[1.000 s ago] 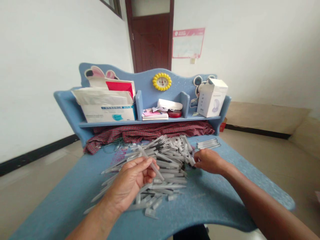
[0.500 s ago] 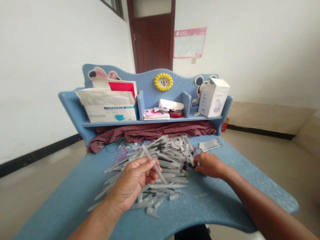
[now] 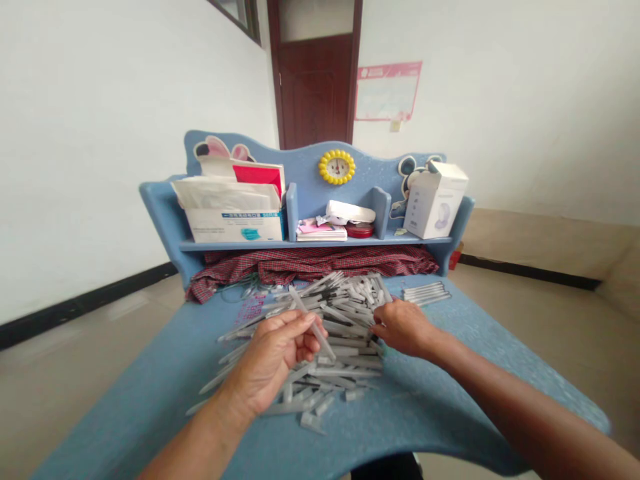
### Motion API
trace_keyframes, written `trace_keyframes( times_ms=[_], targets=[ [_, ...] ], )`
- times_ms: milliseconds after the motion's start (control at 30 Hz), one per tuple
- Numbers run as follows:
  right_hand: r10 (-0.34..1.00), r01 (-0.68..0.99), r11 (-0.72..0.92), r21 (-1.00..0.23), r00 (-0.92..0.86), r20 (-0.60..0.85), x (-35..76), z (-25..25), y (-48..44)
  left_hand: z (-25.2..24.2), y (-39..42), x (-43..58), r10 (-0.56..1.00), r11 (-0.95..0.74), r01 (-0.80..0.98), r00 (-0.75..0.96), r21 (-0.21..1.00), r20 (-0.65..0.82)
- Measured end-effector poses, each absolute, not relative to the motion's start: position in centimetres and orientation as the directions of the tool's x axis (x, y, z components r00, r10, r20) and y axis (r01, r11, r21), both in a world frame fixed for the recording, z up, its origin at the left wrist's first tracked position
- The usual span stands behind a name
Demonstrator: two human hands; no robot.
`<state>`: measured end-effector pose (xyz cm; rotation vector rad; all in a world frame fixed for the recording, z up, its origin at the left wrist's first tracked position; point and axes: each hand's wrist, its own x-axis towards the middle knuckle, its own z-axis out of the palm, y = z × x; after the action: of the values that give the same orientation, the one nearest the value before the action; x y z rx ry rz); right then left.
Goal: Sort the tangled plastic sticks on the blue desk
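My left hand (image 3: 283, 353) is closed on a whitish translucent pen barrel (image 3: 313, 323), tilted above the pile, its upper end pointing away to the left. A loose pile of pen parts (image 3: 345, 313), mostly clear and whitish with some dark pieces, spreads over the blue table. At the pile's right edge is my right hand (image 3: 403, 327), its fingers bent down and touching the parts; whatever lies between the fingertips is too small to make out. Several pens (image 3: 427, 293) lie side by side just beyond my right hand.
A blue shelf (image 3: 310, 245) along the table's back holds a mask box (image 3: 235, 225), papers, a red tin (image 3: 360, 231) and a white box (image 3: 434, 203). Below it lies a checked cloth (image 3: 300, 265). Small caps (image 3: 313, 423) lie near the table's front edge.
My right hand has moved a little left, further onto the pile's right edge. My left hand still holds the barrel in much the same way. The view has shifted slightly.
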<state>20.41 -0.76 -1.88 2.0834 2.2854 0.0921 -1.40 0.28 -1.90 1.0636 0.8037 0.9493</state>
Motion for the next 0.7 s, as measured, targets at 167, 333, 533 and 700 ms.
trace_keyframes(
  times_ms=[167, 333, 533, 700],
  targets=[
    [0.996, 0.993, 0.084, 0.079, -0.085, 0.006, 20.1, -3.4, -0.1, -1.7, 0.3, -1.5, 0.924, 0.173, -0.248, 0.377, 0.953, -0.07],
    [0.997, 0.993, 0.079, 0.086, -0.081, 0.013, 20.2, -3.7, -0.3, -1.7, 0.2, -1.5, 0.926, 0.162, -0.251, 0.374, 0.954, -0.058],
    [0.992, 0.991, 0.069, 0.113, -0.08, 0.095, 20.6, -2.8, -2.2, -1.5, 0.3, -1.6, 0.933, 0.168, -0.297, 0.355, 0.94, -0.055],
    [0.977, 0.995, 0.057, 0.076, -0.071, 0.2, 21.5, -1.1, -5.1, -1.9, 0.8, -1.7, 0.94, 0.17, -0.334, 0.337, 0.927, -0.051]
  ],
)
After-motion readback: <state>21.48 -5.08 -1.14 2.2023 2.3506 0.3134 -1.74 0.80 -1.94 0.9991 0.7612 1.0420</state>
